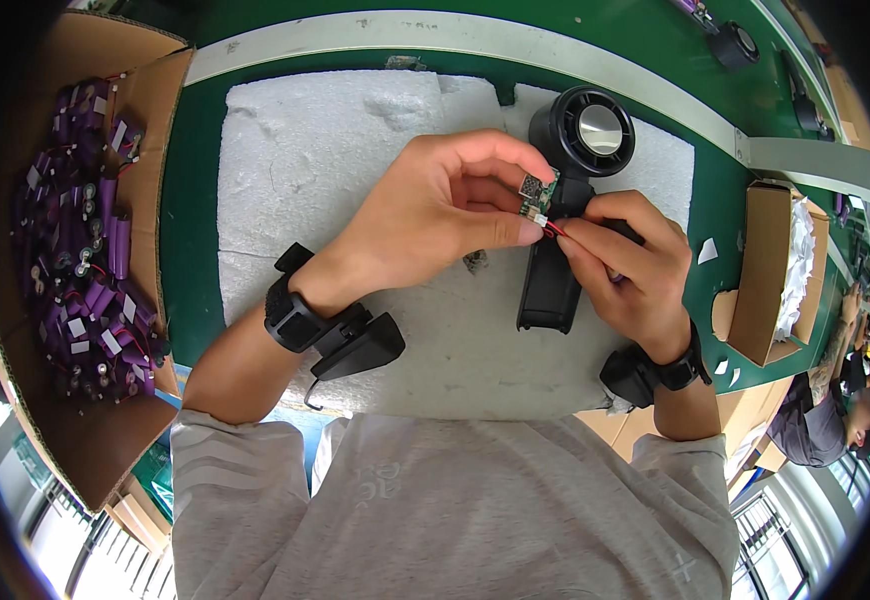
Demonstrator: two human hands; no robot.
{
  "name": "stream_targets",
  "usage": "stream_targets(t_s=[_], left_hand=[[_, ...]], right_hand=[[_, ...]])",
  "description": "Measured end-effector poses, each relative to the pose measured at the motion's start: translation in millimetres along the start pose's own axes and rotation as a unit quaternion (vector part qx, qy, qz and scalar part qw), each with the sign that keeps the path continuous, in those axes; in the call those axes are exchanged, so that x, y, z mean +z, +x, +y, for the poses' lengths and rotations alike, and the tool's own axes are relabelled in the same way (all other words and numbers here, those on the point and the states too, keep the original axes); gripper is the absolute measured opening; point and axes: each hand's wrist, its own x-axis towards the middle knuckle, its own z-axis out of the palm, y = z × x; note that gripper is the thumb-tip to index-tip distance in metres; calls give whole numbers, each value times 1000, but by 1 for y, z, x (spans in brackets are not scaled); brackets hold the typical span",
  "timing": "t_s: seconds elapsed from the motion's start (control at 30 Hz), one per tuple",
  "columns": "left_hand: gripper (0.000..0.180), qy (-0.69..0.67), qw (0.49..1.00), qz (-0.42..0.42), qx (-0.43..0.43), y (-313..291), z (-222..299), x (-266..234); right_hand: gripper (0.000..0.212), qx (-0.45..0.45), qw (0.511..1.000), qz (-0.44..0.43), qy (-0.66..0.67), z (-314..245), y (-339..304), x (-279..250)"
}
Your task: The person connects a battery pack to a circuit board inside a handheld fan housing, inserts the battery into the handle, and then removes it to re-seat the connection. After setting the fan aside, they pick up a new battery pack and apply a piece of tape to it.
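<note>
Above the pale foam sheet (305, 190), my left hand (425, 210) pinches a small green circuit board (537, 190) between thumb and fingers. A white plug (539, 219) sits at the board's lower edge, with red and black wires (554, 229) running from it. My right hand (640, 265) has its fingertips closed on those wires, close to the plug. Under the fingers a purple bit shows, too covered to make out fully. Between my hands lies a black handheld fan (565, 132), its round head at the far end and its handle (549, 290) toward me.
At the left stands a cardboard box (105, 450) of purple battery cells (80, 250) with wires. A smaller carton (755, 285) holding white wrapping (797, 270) is at the right, near paper scraps (707, 251). A metal rail (435, 32) crosses the green table's far side. Another person (815, 430) sits far right.
</note>
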Motion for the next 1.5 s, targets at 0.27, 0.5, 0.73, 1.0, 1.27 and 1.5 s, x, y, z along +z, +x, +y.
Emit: stream_targets(t_s=[0.27, 0.5, 0.73, 1.0, 1.27, 1.5], left_hand=[[40, -28, 1000, 0, 3, 0, -1, -1], [39, -1, 1000, 9, 11, -1, 2, 0], [37, 49, 999, 4, 13, 0, 4, 1], [32, 22, 1000, 9, -7, -2, 4, 2], [34, 39, 999, 25, 6, -3, 3, 3], [39, 64, 998, 14, 22, -1, -2, 2]], right_hand=[[21, -20, 1000, 12, -17, 1, 2, 2], [21, -29, 999, 15, -35, 0, 2, 0], [21, -29, 998, 30, -44, 2, 2, 1], [21, -32, 997, 37, -60, 1, 2, 2], [24, -47, 996, 28, -64, -2, 3, 2], [25, -33, 999, 4, -30, 0, 1, 1]])
